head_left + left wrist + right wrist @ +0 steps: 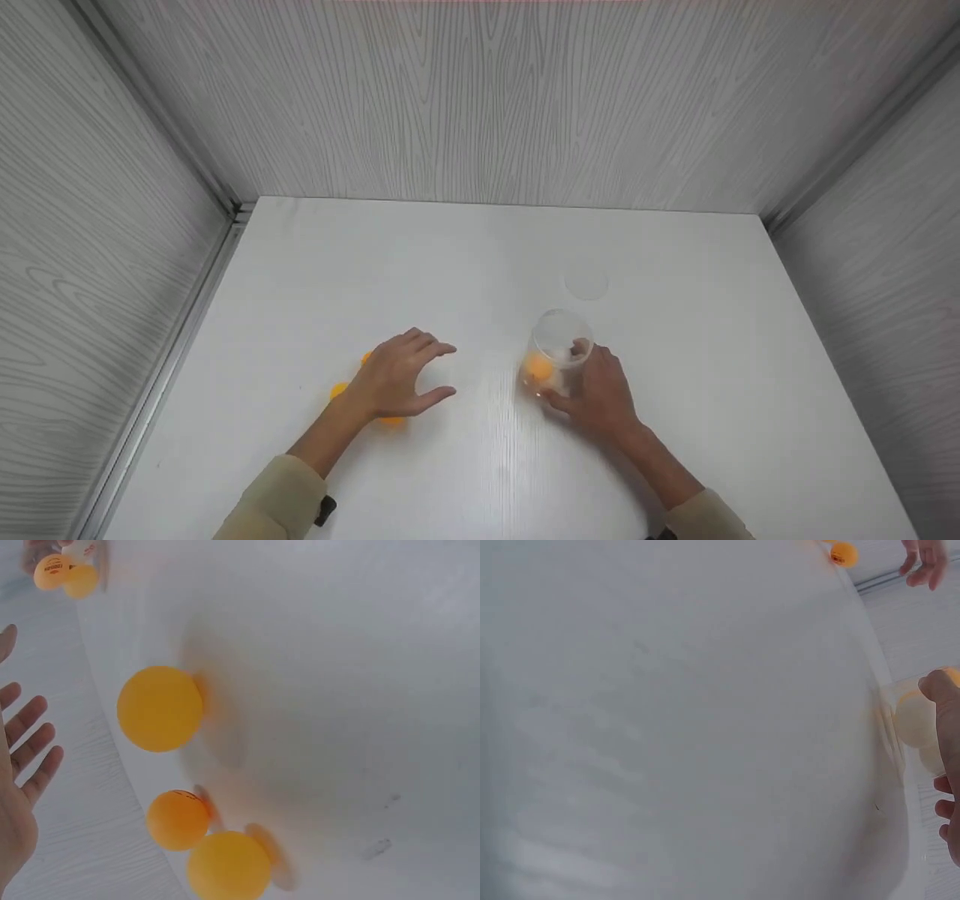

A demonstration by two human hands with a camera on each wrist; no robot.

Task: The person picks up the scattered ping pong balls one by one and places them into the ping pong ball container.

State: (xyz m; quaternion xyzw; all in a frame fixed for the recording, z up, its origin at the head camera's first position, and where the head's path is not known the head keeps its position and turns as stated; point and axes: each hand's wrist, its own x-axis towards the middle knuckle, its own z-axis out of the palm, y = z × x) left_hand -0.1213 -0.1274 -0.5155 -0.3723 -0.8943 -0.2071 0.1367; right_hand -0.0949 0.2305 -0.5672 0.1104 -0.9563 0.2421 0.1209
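Note:
My right hand (pixel 604 394) grips a clear plastic jar (pixel 561 319) round its side, thumb at the front and fingers behind. The jar is open at the top. An orange table tennis ball (pixel 538 367) shows inside it, and in the right wrist view white balls (pixel 915 720) show through the wall. My left hand (pixel 390 375) hovers with fingers and thumb spread, holding nothing. Three loose orange balls sit by it: one larger in the left wrist view (pixel 160 709), a printed ball (pixel 178 820) and a third ball (pixel 229 868) close together. The hand partly hides them in the head view.
A clear round lid (pixel 586 283) lies flat on the white table (pixel 420 262) behind the jar. Grey wood-grain panels rise at the back (pixel 480 105), left and right of the table.

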